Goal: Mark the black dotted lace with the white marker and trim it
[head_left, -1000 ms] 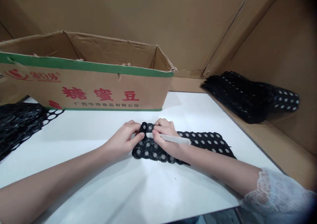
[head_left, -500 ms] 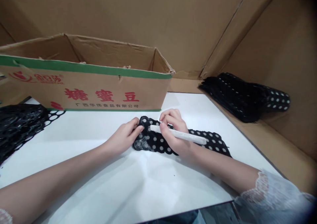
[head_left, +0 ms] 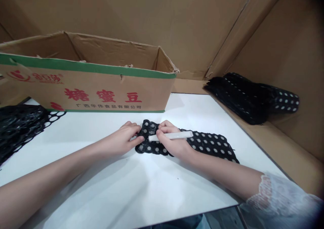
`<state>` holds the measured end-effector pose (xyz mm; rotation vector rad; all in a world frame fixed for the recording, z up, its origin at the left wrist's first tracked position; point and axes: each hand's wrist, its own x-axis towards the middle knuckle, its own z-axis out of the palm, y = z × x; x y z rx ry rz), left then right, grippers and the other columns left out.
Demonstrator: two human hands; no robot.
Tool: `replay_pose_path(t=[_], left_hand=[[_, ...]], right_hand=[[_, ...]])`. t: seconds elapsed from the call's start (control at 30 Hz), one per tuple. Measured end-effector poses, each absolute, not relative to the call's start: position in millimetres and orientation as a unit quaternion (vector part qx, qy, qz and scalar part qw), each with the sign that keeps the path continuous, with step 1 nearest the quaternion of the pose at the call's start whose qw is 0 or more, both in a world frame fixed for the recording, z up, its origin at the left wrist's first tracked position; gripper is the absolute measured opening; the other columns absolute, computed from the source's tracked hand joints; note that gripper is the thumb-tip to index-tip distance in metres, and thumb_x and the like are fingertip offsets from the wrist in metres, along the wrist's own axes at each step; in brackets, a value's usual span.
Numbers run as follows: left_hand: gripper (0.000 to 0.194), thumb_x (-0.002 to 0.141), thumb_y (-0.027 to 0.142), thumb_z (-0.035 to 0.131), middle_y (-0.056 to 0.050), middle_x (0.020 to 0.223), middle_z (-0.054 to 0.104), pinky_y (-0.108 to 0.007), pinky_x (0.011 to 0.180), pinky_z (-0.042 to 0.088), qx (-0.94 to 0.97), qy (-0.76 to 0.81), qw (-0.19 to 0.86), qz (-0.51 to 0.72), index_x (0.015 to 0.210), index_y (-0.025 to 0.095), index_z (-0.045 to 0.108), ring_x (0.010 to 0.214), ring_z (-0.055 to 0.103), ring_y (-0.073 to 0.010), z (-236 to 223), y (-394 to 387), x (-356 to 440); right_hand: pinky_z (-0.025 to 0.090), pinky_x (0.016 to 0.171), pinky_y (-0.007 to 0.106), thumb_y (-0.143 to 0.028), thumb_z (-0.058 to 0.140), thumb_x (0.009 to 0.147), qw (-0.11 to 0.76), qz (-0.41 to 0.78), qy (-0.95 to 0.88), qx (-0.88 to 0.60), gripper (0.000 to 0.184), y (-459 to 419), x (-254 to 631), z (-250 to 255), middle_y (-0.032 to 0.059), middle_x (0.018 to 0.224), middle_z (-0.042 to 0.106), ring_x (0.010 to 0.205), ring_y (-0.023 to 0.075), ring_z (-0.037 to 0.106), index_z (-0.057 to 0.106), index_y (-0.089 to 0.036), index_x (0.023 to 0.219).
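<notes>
A black sheet [head_left: 210,143] with rows of pale round dots lies flat across the white table. My left hand [head_left: 128,137] is at the sheet's left end, thumb and fingers closed on its edge. In my right hand [head_left: 174,143] is a white pen-like stick [head_left: 177,135], gripped as one holds a pen. Its left tip rests over the dots near the sheet's left end; whether it presses into a dot I cannot tell. Part of the sheet's middle is hidden beneath my right hand.
Behind my hands stands an open cardboard box [head_left: 101,80] with green edging and red lettering. A pile of black ring netting [head_left: 20,127] lies at the left. At the right, a stack of black dotted sheets [head_left: 243,99] rests on the cardboard ledge [head_left: 286,148] beside the table [head_left: 113,188].
My right hand and the white stick have shifted left, and the stick now lies with its right end higher. My left hand has moved slightly left, still at the sheet's end.
</notes>
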<state>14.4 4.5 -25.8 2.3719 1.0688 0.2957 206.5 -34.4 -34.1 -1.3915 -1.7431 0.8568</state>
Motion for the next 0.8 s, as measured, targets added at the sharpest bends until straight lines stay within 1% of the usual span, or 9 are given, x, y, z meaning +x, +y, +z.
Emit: replay_pose_path(t=[0.13,0.27,0.37,0.53,0.6,0.67,0.73,0.8], left_hand=[[0.024,0.083,0.036,0.037,-0.003,0.072,0.048,-0.032,0.073,0.035,0.868,0.399,0.274,0.111,0.066,0.019,0.041,0.085,0.043,-0.0218,-26,4,15],[0.027,0.082,0.036,0.038,-0.002,0.069,0.046,-0.032,0.071,0.035,0.870,0.395,0.271,0.115,0.062,0.018,0.040,0.083,0.043,-0.0211,-25,3,16],[0.025,0.082,0.035,0.039,-0.003,0.071,0.046,-0.032,0.070,0.034,0.882,0.375,0.260,0.119,0.063,0.018,0.040,0.079,0.042,-0.0203,-27,0,18],[0.024,0.080,0.028,0.038,-0.002,0.067,0.042,-0.032,0.066,0.033,0.859,0.402,0.263,0.177,0.060,0.018,0.033,0.075,0.040,-0.0191,-33,-7,24],[0.023,0.080,0.027,0.039,-0.002,0.066,0.042,-0.031,0.065,0.032,0.847,0.408,0.275,0.200,0.059,0.018,0.032,0.075,0.040,-0.0190,-34,-10,25],[0.022,0.079,0.027,0.039,-0.001,0.066,0.041,-0.031,0.066,0.032,0.836,0.409,0.297,0.212,0.059,0.018,0.034,0.076,0.040,-0.0190,-32,-10,26],[0.021,0.078,0.028,0.041,-0.001,0.066,0.041,-0.031,0.067,0.032,0.819,0.410,0.335,0.221,0.060,0.018,0.038,0.077,0.041,-0.0190,-31,-10,26],[0.020,0.078,0.029,0.042,-0.001,0.068,0.042,-0.030,0.067,0.033,0.793,0.414,0.385,0.228,0.061,0.018,0.041,0.078,0.042,-0.0188,-29,-8,25]], right_hand=[[0.037,0.070,0.027,-0.029,0.041,0.080,0.364,0.320,-0.698,-0.528,0.035,-35,205,-35,0.0003,0.076,0.042,0.071,0.0097,0.046,0.036,-0.016,0.048],[0.037,0.070,0.026,-0.031,0.041,0.081,0.355,0.319,-0.709,-0.519,0.035,-35,205,-36,0.0001,0.076,0.042,0.071,0.0096,0.046,0.038,-0.016,0.049],[0.038,0.070,0.026,-0.031,0.043,0.081,0.345,0.321,-0.722,-0.506,0.033,-35,206,-37,0.0005,0.079,0.042,0.072,0.0094,0.046,0.040,-0.016,0.051],[0.038,0.072,0.025,-0.028,0.042,0.081,0.311,0.292,-0.759,-0.492,0.031,-35,203,-36,0.0009,0.076,0.041,0.076,0.0103,0.047,0.038,-0.017,0.052],[0.038,0.073,0.027,-0.028,0.039,0.082,0.283,0.282,-0.763,-0.508,0.030,-35,200,-33,0.0008,0.078,0.042,0.076,0.0105,0.047,0.040,-0.017,0.054],[0.038,0.073,0.028,-0.029,0.038,0.082,0.259,0.274,-0.761,-0.528,0.028,-35,197,-31,0.0005,0.080,0.042,0.075,0.0104,0.048,0.042,-0.017,0.057],[0.038,0.072,0.028,-0.029,0.037,0.083,0.255,0.264,-0.757,-0.541,0.028,-35,195,-29,0.0002,0.081,0.043,0.074,0.0102,0.048,0.043,-0.017,0.058],[0.038,0.071,0.028,-0.028,0.036,0.083,0.270,0.257,-0.753,-0.542,0.027,-35,194,-30,0.0000,0.081,0.043,0.075,0.0100,0.048,0.042,-0.018,0.058]])
